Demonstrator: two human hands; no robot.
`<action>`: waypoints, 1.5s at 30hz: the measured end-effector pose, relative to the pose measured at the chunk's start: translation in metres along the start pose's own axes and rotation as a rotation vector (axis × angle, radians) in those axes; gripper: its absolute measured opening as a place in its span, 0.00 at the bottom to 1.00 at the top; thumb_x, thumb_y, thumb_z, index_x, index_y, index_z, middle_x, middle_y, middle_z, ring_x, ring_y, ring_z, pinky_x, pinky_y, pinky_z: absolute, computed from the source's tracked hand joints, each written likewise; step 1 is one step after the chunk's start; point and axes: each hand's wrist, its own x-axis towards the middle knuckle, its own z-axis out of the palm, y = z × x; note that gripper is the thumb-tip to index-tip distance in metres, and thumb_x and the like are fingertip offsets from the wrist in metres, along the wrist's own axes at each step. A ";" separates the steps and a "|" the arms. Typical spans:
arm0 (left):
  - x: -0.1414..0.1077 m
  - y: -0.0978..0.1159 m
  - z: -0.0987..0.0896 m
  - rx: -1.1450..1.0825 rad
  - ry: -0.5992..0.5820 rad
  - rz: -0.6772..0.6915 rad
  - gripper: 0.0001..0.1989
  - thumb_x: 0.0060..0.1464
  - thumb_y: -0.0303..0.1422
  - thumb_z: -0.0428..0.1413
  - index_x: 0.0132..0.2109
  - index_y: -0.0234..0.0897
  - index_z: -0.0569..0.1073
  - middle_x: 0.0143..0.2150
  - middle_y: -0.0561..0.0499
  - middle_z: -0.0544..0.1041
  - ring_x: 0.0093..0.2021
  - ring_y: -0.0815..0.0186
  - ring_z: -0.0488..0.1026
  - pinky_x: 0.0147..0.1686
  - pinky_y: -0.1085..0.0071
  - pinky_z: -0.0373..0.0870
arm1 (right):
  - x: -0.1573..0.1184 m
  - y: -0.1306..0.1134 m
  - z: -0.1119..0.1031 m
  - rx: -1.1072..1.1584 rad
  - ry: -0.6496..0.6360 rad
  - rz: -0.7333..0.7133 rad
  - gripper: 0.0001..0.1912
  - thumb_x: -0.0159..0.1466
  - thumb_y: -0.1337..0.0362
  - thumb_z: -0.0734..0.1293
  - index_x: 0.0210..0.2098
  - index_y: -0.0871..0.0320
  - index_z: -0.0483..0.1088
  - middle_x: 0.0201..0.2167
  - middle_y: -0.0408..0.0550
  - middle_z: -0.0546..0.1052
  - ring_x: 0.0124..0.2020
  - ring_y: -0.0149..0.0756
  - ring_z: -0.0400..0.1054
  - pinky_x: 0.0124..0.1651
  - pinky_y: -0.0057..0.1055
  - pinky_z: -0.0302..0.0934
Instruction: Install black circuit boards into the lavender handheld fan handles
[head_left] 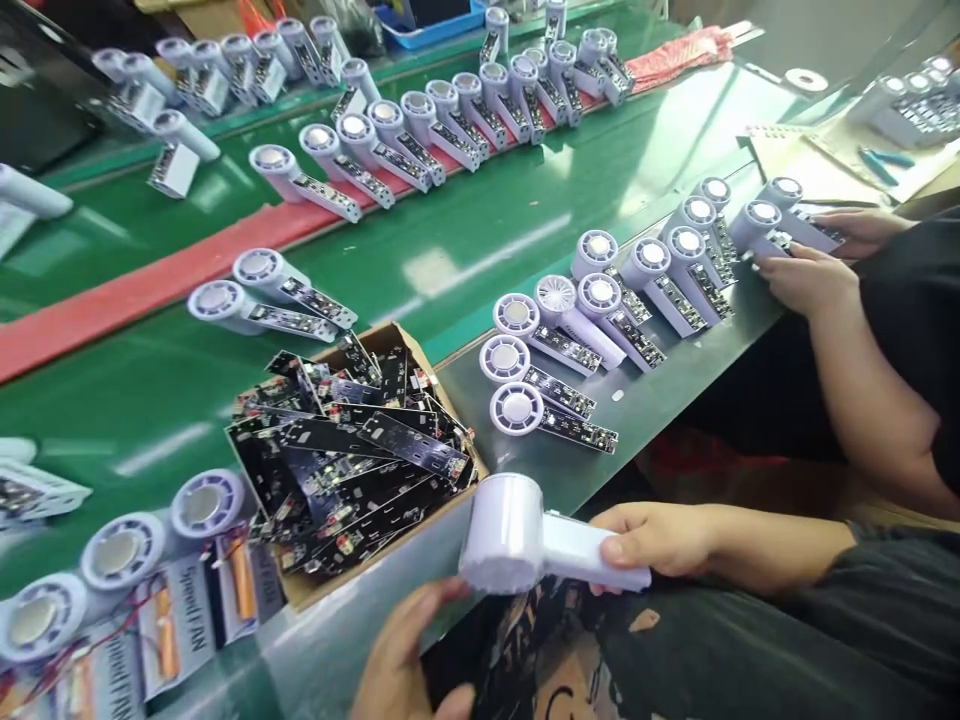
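Note:
A lavender handheld fan (504,530) is tilted in front of me, its round head to the left. My right hand (656,540) is wrapped round its handle. Just below and left of the fan head is my left hand (409,655), fingers apart, with a fingertip at the head's lower edge; whether it touches is unclear. Behind the fan stands a cardboard box (375,570) heaped with black circuit boards (352,440). Several fans with exposed boards (517,408) lie on the bench edge right of the box.
Beyond the box runs a green conveyor (480,240) with a red strip (135,285) and rows of fans (431,125). Opened fans with orange cells (166,625) lie at lower left. A person's hands (810,280) hold a fan at the right, near pliers (877,167).

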 end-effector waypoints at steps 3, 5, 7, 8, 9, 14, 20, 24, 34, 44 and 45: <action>0.027 0.026 0.021 0.089 -0.202 0.102 0.15 0.63 0.34 0.53 0.56 0.42 0.69 0.44 0.46 0.80 0.43 0.60 0.80 0.43 0.66 0.80 | -0.007 0.013 -0.003 0.406 0.048 0.133 0.28 0.56 0.41 0.71 0.35 0.63 0.70 0.27 0.41 0.67 0.25 0.22 0.57 0.27 0.20 0.48; 0.047 0.038 0.035 0.131 -0.219 0.205 0.11 0.64 0.32 0.52 0.53 0.40 0.70 0.44 0.46 0.80 0.44 0.63 0.80 0.45 0.70 0.79 | -0.001 0.015 -0.004 0.574 0.063 0.146 0.25 0.61 0.43 0.68 0.33 0.62 0.68 0.23 0.38 0.63 0.21 0.20 0.51 0.24 0.19 0.43; 0.062 0.044 0.048 0.209 -0.204 0.266 0.12 0.64 0.31 0.51 0.53 0.38 0.70 0.46 0.44 0.79 0.46 0.63 0.78 0.45 0.70 0.78 | 0.011 0.012 -0.006 0.653 0.099 0.152 0.25 0.68 0.44 0.60 0.32 0.62 0.66 0.21 0.36 0.59 0.18 0.20 0.46 0.22 0.19 0.39; 0.067 0.045 0.054 0.262 -0.184 0.283 0.13 0.64 0.30 0.50 0.54 0.38 0.70 0.47 0.43 0.78 0.47 0.62 0.78 0.45 0.69 0.78 | 0.017 0.009 -0.006 0.652 0.120 0.164 0.26 0.70 0.44 0.55 0.32 0.61 0.66 0.20 0.35 0.57 0.17 0.20 0.44 0.21 0.19 0.38; 0.071 0.044 0.060 0.317 -0.163 0.295 0.14 0.64 0.29 0.50 0.55 0.38 0.70 0.48 0.42 0.77 0.47 0.61 0.77 0.44 0.68 0.79 | 0.024 0.006 -0.006 0.617 0.136 0.183 0.28 0.71 0.44 0.50 0.32 0.61 0.65 0.19 0.35 0.57 0.16 0.21 0.44 0.20 0.20 0.38; 0.078 0.038 0.085 0.467 -0.049 0.287 0.18 0.61 0.25 0.50 0.56 0.42 0.71 0.41 0.47 0.67 0.39 0.64 0.73 0.36 0.69 0.77 | 0.015 -0.016 -0.005 -0.205 0.236 0.155 0.35 0.70 0.40 0.44 0.33 0.59 0.67 0.20 0.42 0.69 0.16 0.27 0.58 0.20 0.24 0.50; 0.074 0.037 0.104 0.497 -0.023 0.217 0.19 0.58 0.26 0.52 0.56 0.40 0.71 0.44 0.45 0.64 0.41 0.62 0.71 0.38 0.66 0.77 | -0.030 -0.069 -0.035 -1.365 0.983 -0.291 0.14 0.70 0.59 0.59 0.38 0.57 0.74 0.36 0.50 0.78 0.37 0.38 0.72 0.39 0.32 0.61; 0.072 0.041 0.108 0.489 -0.015 0.167 0.21 0.57 0.26 0.54 0.58 0.40 0.70 0.46 0.44 0.63 0.43 0.60 0.71 0.41 0.64 0.77 | -0.001 -0.100 -0.052 -1.633 1.302 -0.081 0.15 0.69 0.61 0.60 0.50 0.61 0.70 0.46 0.59 0.76 0.38 0.42 0.74 0.34 0.32 0.60; 0.070 0.045 0.111 0.472 0.016 0.144 0.23 0.55 0.25 0.56 0.58 0.39 0.70 0.48 0.44 0.61 0.48 0.59 0.69 0.45 0.64 0.76 | 0.015 -0.123 -0.066 -1.605 1.097 0.162 0.18 0.68 0.57 0.58 0.41 0.64 0.73 0.40 0.61 0.79 0.42 0.50 0.74 0.39 0.38 0.61; 0.072 0.048 0.100 0.612 -0.036 0.274 0.23 0.52 0.24 0.55 0.55 0.38 0.72 0.55 0.43 0.74 0.46 0.57 0.69 0.42 0.61 0.71 | 0.019 -0.132 -0.064 -1.585 1.103 0.248 0.17 0.63 0.60 0.61 0.46 0.65 0.71 0.43 0.60 0.79 0.43 0.47 0.74 0.37 0.34 0.61; 0.073 0.049 0.098 0.623 -0.070 0.270 0.23 0.52 0.24 0.56 0.56 0.38 0.72 0.56 0.44 0.75 0.46 0.57 0.70 0.41 0.62 0.70 | 0.019 -0.134 -0.062 -1.594 1.103 0.250 0.17 0.63 0.60 0.61 0.45 0.65 0.72 0.42 0.60 0.79 0.42 0.47 0.74 0.36 0.33 0.60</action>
